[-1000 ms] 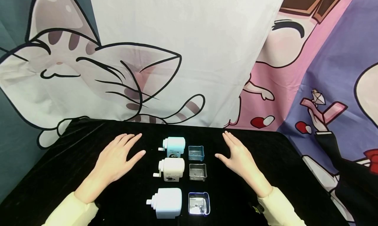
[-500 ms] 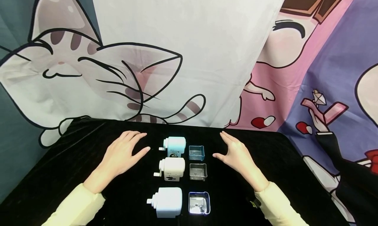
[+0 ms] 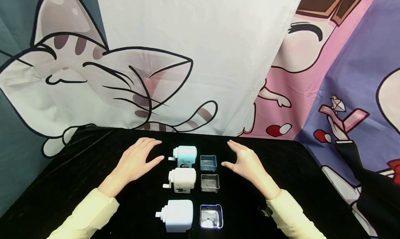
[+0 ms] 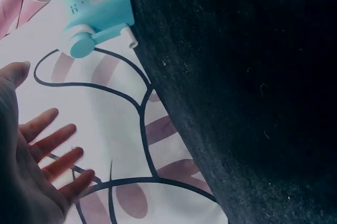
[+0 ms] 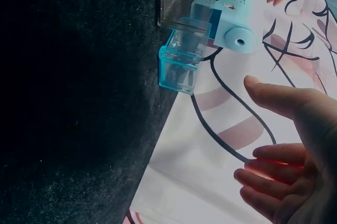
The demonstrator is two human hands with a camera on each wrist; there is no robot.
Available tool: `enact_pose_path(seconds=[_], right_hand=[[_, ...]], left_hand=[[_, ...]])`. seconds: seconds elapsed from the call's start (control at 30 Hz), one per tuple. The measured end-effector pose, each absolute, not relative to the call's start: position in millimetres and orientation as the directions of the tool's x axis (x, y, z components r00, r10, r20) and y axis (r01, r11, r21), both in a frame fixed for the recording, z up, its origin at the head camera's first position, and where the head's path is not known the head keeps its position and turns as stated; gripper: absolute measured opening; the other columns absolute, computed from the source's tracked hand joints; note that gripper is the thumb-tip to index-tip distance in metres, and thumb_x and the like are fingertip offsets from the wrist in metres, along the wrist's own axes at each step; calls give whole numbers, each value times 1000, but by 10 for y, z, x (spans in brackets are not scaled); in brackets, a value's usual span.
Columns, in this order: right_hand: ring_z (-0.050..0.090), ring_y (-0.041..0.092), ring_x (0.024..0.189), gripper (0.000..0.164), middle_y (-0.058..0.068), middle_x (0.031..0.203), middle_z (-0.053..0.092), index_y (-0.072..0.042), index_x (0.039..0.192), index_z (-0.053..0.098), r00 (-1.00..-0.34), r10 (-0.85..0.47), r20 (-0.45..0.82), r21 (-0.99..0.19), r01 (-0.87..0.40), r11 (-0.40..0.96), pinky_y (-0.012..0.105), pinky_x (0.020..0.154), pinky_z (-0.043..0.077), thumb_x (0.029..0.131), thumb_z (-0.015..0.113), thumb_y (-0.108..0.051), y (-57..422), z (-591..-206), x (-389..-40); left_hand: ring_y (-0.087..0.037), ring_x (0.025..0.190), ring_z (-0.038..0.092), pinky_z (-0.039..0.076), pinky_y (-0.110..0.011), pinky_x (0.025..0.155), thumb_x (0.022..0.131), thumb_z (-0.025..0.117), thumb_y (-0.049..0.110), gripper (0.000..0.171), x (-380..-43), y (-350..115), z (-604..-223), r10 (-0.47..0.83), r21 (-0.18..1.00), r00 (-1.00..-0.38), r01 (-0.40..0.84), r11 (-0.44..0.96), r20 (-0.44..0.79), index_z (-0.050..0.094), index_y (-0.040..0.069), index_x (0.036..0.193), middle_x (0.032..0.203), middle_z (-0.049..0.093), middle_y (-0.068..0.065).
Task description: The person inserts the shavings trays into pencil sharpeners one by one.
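Observation:
Three hand-crank pencil sharpeners stand in a column on the black cloth: a sky-blue one [image 3: 186,152] at the back, a cream one [image 3: 184,176] in the middle and a pale blue one [image 3: 179,214] in front. Right of each lies a see-through shavings drawer: blue-tinted [image 3: 208,167], grey [image 3: 209,188] and clear with a blue rim [image 3: 211,226]. My left hand [image 3: 136,161] hovers left of the back sharpener, fingers extended, thumb apart, holding nothing. My right hand [image 3: 248,162] mirrors it, thumb close to the blue drawer. The right wrist view shows the pencil hole of the sky-blue sharpener [image 5: 238,38].
Black cloth [image 3: 140,204] covers the table up to its back edge. Behind hangs a printed curtain [image 3: 218,58] with a cartoon cat, and more cartoon figures to the right. A small dark object with a yellow mark [image 3: 266,212] lies beside the right sleeve.
Both hands have drifted inward, the left to the right and the right to the left, closer to the sharpeners and drawers. These stay in place.

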State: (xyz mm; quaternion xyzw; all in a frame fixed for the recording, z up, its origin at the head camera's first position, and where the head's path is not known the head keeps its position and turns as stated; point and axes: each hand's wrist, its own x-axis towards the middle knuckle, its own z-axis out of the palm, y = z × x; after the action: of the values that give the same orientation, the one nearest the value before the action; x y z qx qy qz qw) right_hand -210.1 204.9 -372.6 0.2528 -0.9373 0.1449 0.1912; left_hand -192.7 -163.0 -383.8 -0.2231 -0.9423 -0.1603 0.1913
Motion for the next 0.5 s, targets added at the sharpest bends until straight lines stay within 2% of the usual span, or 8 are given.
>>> enact_pose_path(seconds=[0.27, 0.5], right_hand=[[54, 22, 108, 64, 12, 120, 59, -4, 119, 58, -745, -484, 458, -156, -604, 782, 40, 88, 45, 67, 77, -38, 2037, -3795, -2171], [55, 20, 105, 63, 9, 116, 61, -5, 117, 59, -744, -508, 435, -151, -616, 773, 39, 87, 46, 67, 77, -38, 1998, -3784, -2206]], left_hand=[[-17, 121, 36, 41, -47, 89, 86, 47, 58, 57, -2034, -1599, -3889, 404, 241, -819, 523, 817, 408, 49, 17, 127, 129, 49, -2], [-18, 121, 38, 40, -44, 92, 86, 52, 53, 53, -2105, -1556, -3911, 443, 224, -787, 568, 792, 430, 50, 18, 125, 129, 49, -1]])
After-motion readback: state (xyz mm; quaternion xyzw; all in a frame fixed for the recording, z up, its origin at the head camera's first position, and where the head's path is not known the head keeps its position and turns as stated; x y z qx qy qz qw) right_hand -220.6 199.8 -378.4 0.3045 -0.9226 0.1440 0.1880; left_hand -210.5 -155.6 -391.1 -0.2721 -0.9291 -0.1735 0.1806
